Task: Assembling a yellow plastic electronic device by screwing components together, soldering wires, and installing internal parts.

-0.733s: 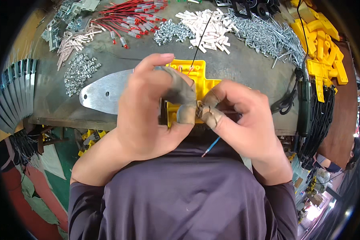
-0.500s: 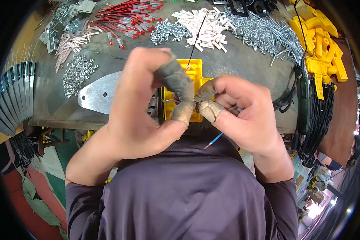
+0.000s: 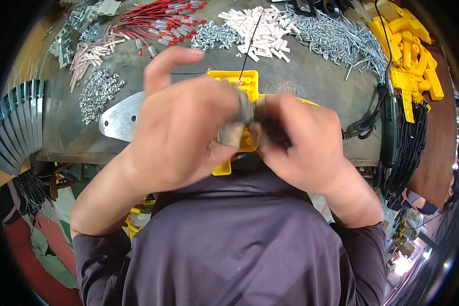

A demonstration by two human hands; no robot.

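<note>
My left hand (image 3: 181,127) and my right hand (image 3: 306,143) meet over a yellow plastic housing (image 3: 250,76) at the bench's front edge. Worn coverings wrap the thumb and finger ends of both. Thumb and finger of each hand are closed in a pinch; motion blur and the fingers themselves hide what is between them. One finger of the left hand sticks up and out. Beneath the left hand lies a pointed metal plate (image 3: 120,122) with holes, partly covered. A thin black wire (image 3: 251,43) runs upward from the housing.
Across the back lie red-wired indicator lamps (image 3: 160,23), white sleeves (image 3: 262,38), screws (image 3: 336,43) and yellow housings (image 3: 410,46). Nuts (image 3: 99,94) are heaped at left. A dark green tool (image 3: 388,132) hangs at right beside black cables (image 3: 405,148). Metal strips (image 3: 23,125) fan out far left.
My left hand has rolled over, its back now facing up, with one finger lifted. The right hand has turned inward. A blue wire end below the right hand is now out of sight.
</note>
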